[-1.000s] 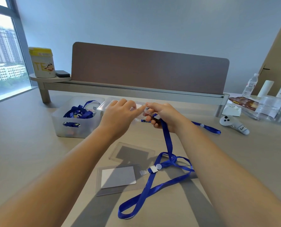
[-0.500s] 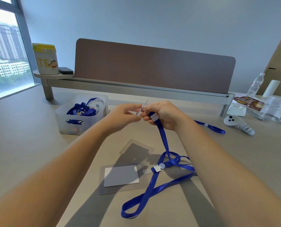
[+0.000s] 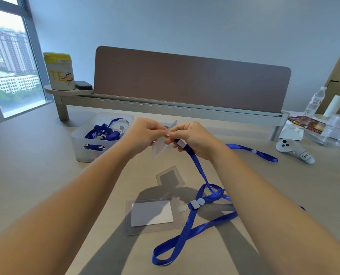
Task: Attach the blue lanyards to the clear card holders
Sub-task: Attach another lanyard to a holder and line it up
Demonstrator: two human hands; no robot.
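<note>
I have both hands raised above the desk [image 3: 36, 165], fingertips meeting. My left hand [image 3: 143, 133] pinches a clear card holder [image 3: 161, 145], which hangs tilted between the 2 hands. My right hand [image 3: 193, 137] is closed on the clip end of a blue lanyard [image 3: 200, 169], pressed against the holder's top edge; I cannot tell whether the clip is through the slot. The strap runs down from that hand to the desk, where it loops near my right forearm.

On the desk below lies a second card holder with a white card [image 3: 152, 214] inside, touching a lanyard clip [image 3: 195, 204] at its right edge. An empty clear holder [image 3: 171, 177] lies just beyond it. A translucent bin [image 3: 82, 147] holding more blue lanyards sits to the left.
</note>
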